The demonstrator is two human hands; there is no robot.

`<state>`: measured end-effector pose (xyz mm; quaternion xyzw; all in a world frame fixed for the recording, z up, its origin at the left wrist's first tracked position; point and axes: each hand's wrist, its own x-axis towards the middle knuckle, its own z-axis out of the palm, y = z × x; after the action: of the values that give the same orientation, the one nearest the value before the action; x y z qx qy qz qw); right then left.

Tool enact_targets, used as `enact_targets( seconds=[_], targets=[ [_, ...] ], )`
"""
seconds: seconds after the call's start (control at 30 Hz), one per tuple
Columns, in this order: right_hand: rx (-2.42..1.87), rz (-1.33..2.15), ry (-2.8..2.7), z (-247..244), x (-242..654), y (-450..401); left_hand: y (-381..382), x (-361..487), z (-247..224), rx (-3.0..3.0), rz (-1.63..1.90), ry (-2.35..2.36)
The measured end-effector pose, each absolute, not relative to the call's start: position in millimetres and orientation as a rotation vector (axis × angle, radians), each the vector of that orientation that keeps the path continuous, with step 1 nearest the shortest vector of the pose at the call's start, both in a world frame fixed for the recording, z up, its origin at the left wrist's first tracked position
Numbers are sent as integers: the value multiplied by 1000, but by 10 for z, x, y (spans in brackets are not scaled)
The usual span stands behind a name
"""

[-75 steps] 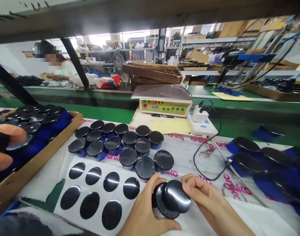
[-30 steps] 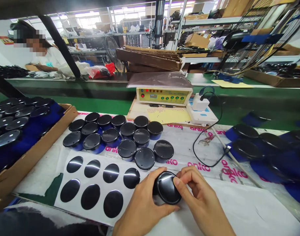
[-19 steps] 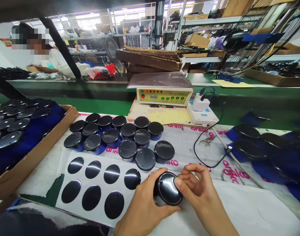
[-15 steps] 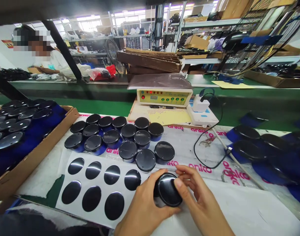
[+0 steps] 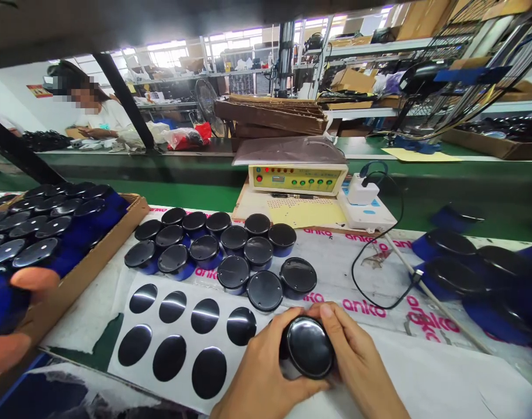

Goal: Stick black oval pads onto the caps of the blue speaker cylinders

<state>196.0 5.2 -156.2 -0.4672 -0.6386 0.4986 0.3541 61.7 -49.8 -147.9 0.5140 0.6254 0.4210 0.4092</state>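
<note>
My left hand (image 5: 266,358) is wrapped round a round black-topped case (image 5: 310,347), its glossy disc face turned up towards me. My right hand (image 5: 351,349) closes on the right side of the same case, thumb along the top rim and the other fingers mostly hidden. The case's lower body is covered by my hands. To the left lies a white sheet (image 5: 159,390) bearing several round black stickers (image 5: 209,372). Just beyond my hands stands a group of similar cases (image 5: 265,291) with black tops and blue sides, small holes showing in their tops.
A cardboard box (image 5: 91,273) on the left holds many blue cases; another person's hand (image 5: 34,282) is at it. More blue cases (image 5: 451,276) stand right. A control unit (image 5: 297,179), a power strip (image 5: 368,215) and a black cable (image 5: 353,262) are behind.
My right thumb has shifted from the disc's face to its upper rim, and the right fingers have closed in. Another person's hand has appeared at the left box. The view has shifted slightly.
</note>
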Motion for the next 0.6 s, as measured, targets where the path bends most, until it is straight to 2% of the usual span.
enact_targets(
  seconds=[0.3,0.4,0.5,0.6],
  targets=[
    [-1232,1116,-1871,-1438,1911,-76,-506,609,-1503,1312,1057,1488],
    [-1171,1203,-1814,-1469,1996,-54,-540,611,-1562,1220,1049,1515],
    [-1302,1349,-1623,-1400,2183,20,-594,582,-1616,1193,1040,1495],
    [-1384,1220,-1543,-1251,2348,267,-643,558,-1618,1173,1132,1507]
  ],
)
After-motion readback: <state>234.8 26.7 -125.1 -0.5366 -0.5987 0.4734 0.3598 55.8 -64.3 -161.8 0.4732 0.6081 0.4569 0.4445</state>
